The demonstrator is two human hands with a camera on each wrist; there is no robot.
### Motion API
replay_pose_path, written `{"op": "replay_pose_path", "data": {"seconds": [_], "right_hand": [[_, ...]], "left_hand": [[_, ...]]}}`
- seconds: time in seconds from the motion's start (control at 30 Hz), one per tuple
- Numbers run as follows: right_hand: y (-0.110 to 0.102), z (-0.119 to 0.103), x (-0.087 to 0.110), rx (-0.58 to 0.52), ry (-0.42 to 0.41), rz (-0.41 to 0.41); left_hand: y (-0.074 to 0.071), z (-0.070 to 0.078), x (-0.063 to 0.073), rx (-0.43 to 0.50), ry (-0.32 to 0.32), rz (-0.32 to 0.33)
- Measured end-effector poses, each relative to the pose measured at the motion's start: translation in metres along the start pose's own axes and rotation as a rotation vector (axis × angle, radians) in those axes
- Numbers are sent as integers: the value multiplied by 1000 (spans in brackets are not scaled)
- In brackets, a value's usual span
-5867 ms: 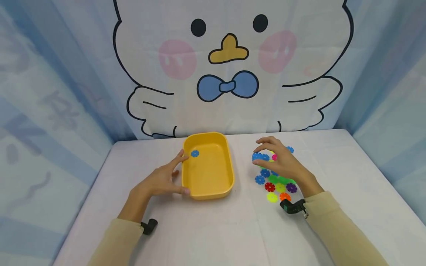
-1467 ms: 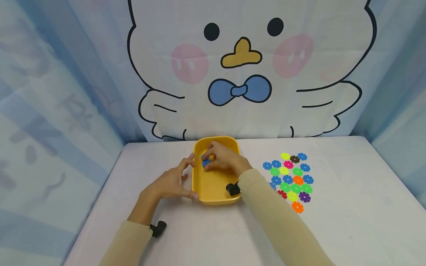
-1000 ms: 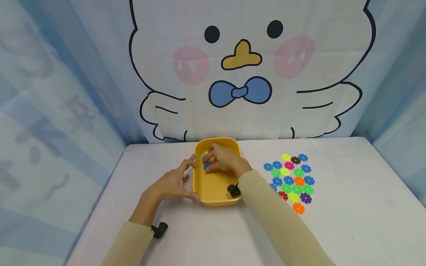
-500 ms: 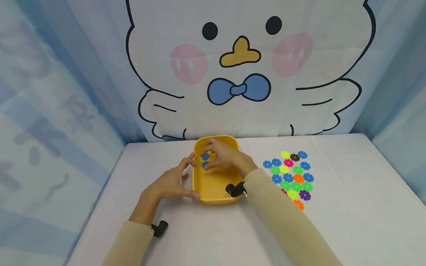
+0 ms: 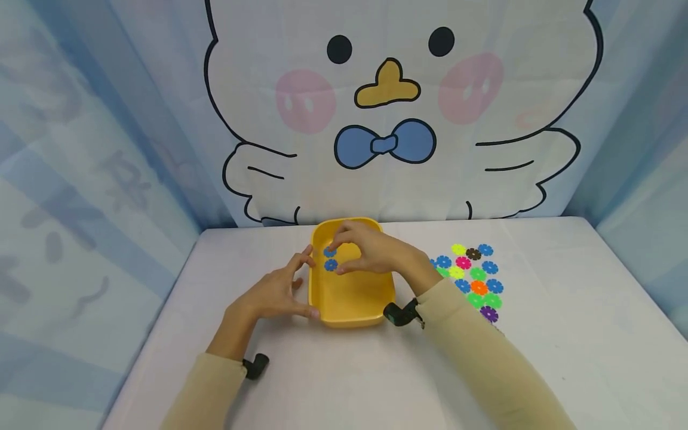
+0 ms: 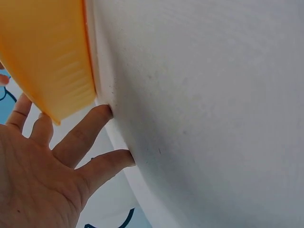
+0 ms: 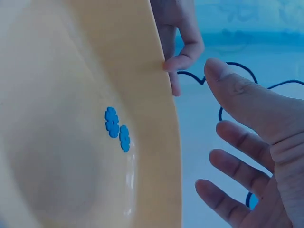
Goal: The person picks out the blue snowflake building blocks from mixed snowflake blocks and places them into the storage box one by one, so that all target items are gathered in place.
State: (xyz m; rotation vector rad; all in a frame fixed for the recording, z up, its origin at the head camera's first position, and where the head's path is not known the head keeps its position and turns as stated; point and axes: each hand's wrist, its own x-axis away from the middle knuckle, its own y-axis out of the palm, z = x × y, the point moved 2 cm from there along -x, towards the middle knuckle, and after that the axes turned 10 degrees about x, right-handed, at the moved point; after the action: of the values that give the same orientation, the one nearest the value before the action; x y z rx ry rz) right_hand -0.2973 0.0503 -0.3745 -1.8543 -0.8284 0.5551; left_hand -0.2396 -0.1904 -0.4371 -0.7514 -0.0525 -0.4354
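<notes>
A yellow tray (image 5: 355, 298) lies on the table, holding two blue flower-shaped plastic discs (image 5: 330, 264) side by side near its left wall. My left hand (image 5: 271, 292) is at the tray's left side, fingers spread; the index fingertip touches the rim and the thumb rests near the front corner. The left wrist view shows its fingers (image 6: 80, 135) fairly straight beside the tray's wall. Over the tray is my right hand (image 5: 373, 249), thumb and index finger apart, just right of the two discs. Nothing lies between its fingers (image 7: 237, 166) in the right wrist view.
Many coloured flower discs (image 5: 478, 287), among them blue, green, yellow, orange, purple and pink ones, lie flat right of the tray, partly hidden by my right forearm. A cartoon-printed curtain (image 5: 376, 191) stands right behind the table's back edge.
Earlier, my right hand was over the loose discs and one blue disc lay in the tray. It set a second blue disc beside it, let go, and has drawn back rightward. My left hand stays put.
</notes>
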Motion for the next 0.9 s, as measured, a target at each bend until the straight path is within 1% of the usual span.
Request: {"op": "replay_pose_path", "data": {"seconds": [0.13,0.23,0.4,0.53,0.73,0.9], "right_hand": [[-6,3,13,-1,-6,21],[-8,10,23,-3,-3,47],[-7,24,39,-28,12,93],[-9,33,52,-35,24,133],[-15,42,74,2,36,193],[-18,51,92,2,34,232]], "left_hand": [[-1,1,-3,-5,-8,-4],[0,1,-4,1,-10,0],[-1,1,-2,19,-16,-7],[-1,1,1,41,-4,2],[2,-1,0,40,3,-9],[0,-1,0,45,11,-7]]}}
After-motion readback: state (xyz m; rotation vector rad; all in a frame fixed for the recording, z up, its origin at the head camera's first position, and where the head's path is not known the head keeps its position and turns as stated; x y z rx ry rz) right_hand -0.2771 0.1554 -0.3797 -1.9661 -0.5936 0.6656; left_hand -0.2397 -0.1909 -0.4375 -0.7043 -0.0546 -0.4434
